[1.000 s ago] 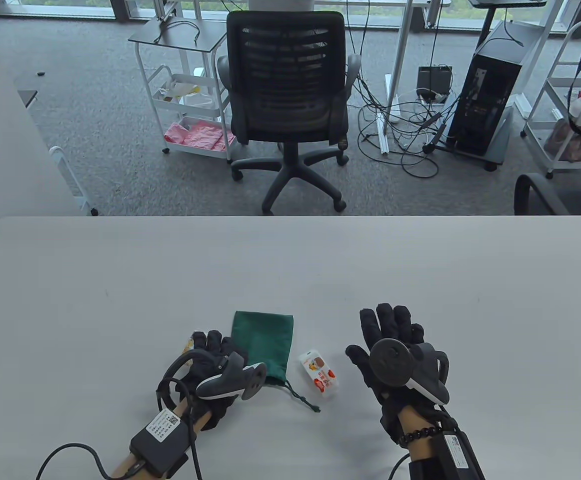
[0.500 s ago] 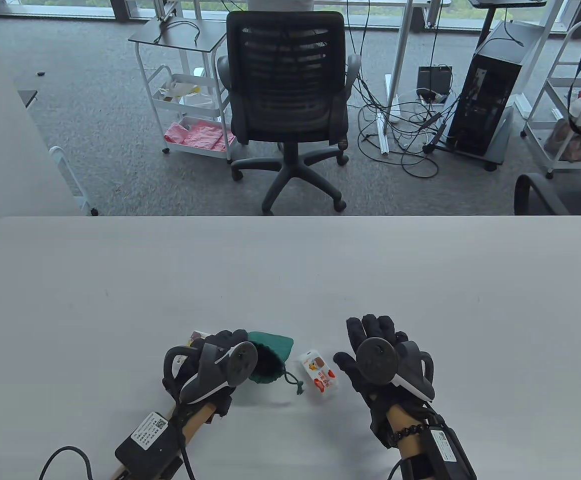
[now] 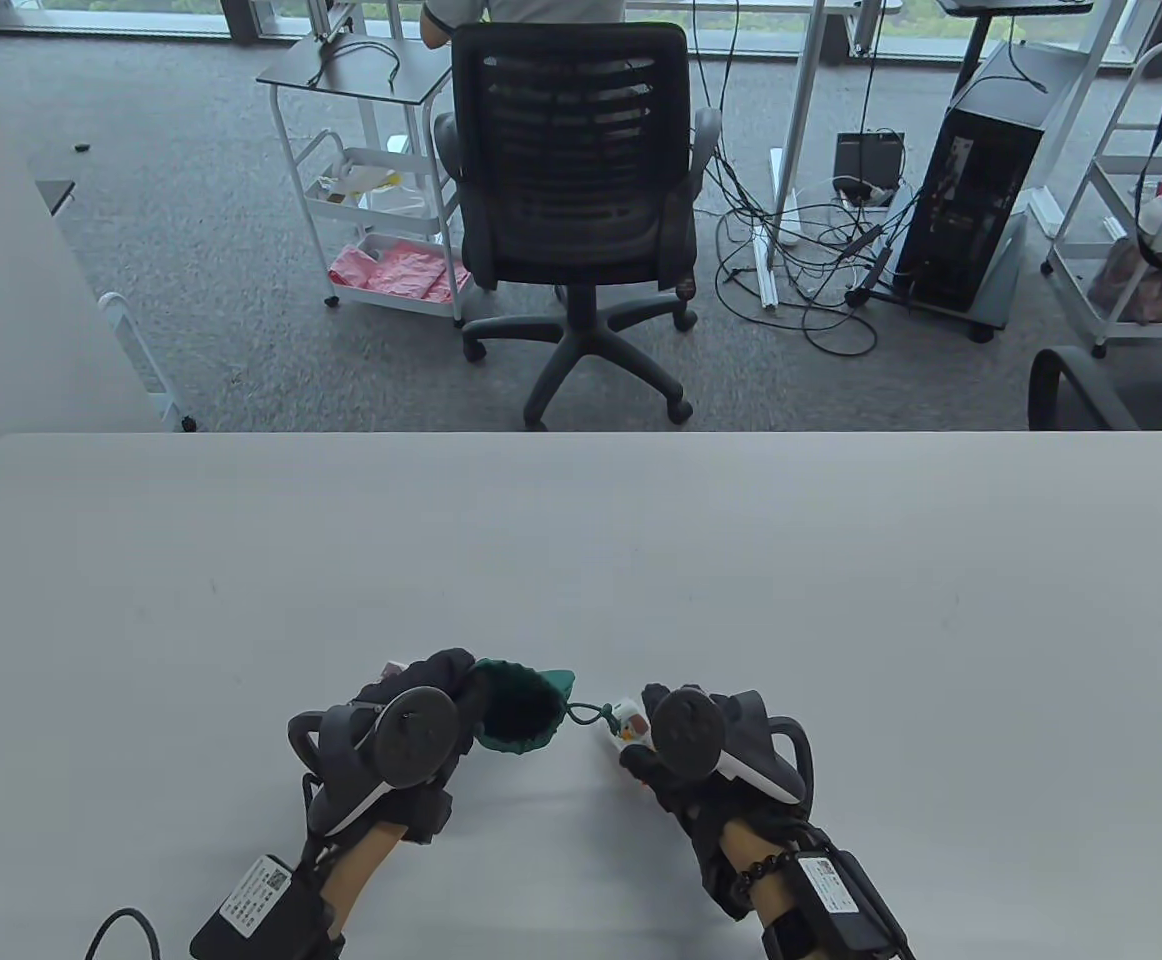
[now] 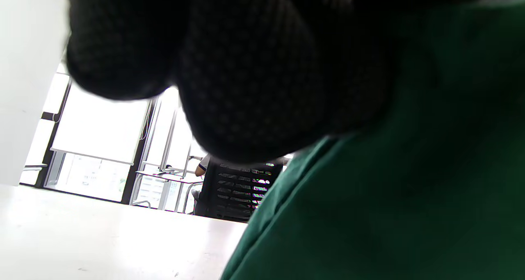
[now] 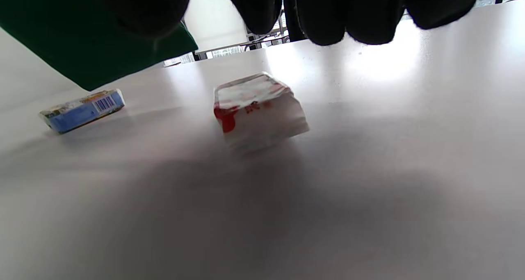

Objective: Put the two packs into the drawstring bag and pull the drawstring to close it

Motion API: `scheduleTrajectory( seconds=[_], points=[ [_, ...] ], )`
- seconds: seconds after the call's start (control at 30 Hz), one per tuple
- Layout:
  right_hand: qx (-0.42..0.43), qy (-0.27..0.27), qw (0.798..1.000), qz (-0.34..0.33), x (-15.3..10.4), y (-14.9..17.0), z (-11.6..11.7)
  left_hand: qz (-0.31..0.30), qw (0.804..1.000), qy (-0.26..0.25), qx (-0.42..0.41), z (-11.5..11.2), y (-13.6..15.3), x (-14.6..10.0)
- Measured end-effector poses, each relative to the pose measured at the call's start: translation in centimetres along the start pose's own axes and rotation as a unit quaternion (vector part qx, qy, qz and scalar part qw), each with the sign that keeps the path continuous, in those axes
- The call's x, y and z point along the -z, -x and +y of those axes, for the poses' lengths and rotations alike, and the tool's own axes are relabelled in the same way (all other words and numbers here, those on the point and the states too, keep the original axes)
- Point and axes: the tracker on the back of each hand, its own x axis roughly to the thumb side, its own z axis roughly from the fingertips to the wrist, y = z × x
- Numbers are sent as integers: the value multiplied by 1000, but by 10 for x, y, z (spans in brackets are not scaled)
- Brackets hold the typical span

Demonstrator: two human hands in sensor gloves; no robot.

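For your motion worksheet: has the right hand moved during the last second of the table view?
Yes. The right hand has come leftward and nearer the table's front edge, now over the red-and-white pack.

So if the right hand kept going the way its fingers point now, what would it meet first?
Most likely the red-and-white pack: the right hand hovers over it, fingertips just above and not touching. The green bag lies further left. Depth is uncertain.
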Motion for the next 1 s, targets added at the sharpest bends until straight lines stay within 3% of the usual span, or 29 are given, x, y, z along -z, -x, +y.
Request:
scheduleTrajectory(
  seconds=[0.2,0.63,1.0],
  points=[
    [-65,-20,998,0,8,-13,16,32,999,-2,-34,2,14,0],
    [-152,16,988,5,11,-24,29,57,996,12,-72,-1,29,1],
    [-80,20,996,26,11,-10,19,56,996,18,-71,-4,29,0]
  ],
)
